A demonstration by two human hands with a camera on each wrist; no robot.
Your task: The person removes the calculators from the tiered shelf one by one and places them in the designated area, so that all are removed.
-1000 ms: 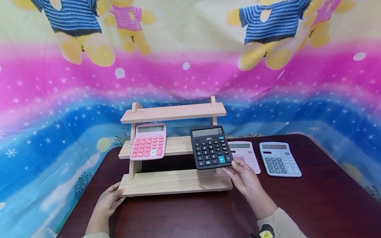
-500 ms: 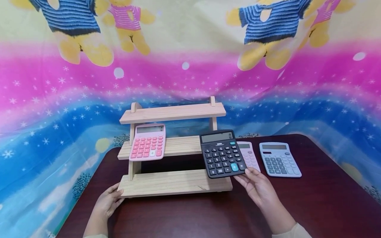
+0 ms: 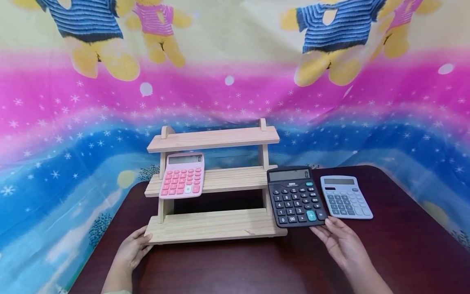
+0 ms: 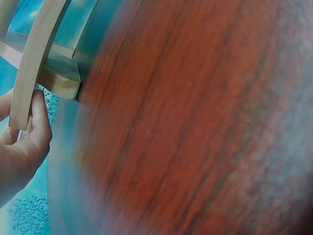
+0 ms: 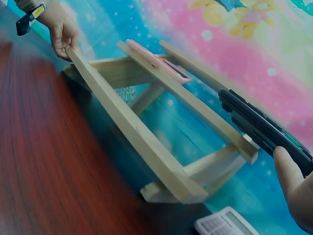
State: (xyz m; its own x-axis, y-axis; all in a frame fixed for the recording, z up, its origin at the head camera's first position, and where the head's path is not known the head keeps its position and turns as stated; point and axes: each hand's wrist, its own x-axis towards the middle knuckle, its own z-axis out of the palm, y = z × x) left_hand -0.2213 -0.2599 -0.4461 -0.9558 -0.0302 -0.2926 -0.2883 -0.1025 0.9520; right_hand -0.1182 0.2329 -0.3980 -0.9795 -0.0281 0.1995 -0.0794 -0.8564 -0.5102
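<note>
My right hand (image 3: 343,241) pinches the lower right corner of a black calculator (image 3: 295,198), held up in front of the right end of a three-tier wooden rack (image 3: 216,224). In the right wrist view this black calculator (image 5: 264,128) appears edge-on, with the thumb along its side. My left hand (image 3: 132,250) grips the left end of the rack's bottom board; the left wrist view shows its fingers around the board (image 4: 30,68). On the middle board leans a pink calculator (image 3: 182,175), upright and tilted back, near the left end.
A light blue calculator (image 3: 346,197) lies on the dark red table (image 3: 235,265) at the right. Another pale calculator (image 5: 227,223), hidden from the head view behind the black one, lies by the rack. A patterned cloth (image 3: 227,102) hangs behind the table.
The black calculator has moved right and lower with my right hand, away from the middle board, and now covers the pale pink calculator. My left hand stays on the rack.
</note>
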